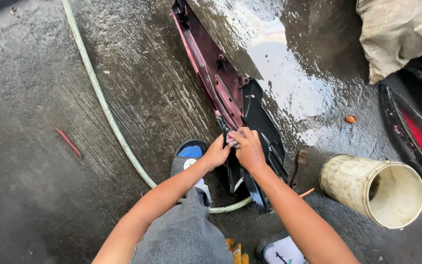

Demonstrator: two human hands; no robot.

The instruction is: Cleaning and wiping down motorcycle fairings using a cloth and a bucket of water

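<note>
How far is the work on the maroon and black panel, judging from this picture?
Looks done: the concrete floor is wet and the maroon and black panel lies on it, apart from any vehicle. In hand: the left hand steadies the panel while the right hand presses a small cloth on it. Left: probably most of the panel; whether its far end is already clean cannot be told. The hose lies unused.

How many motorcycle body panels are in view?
2. The maroon-and-black panel stands on the wet ground, both hands, left hand and right hand, on it. A red-and-black panel lies at the right edge; others may be hidden.
</note>
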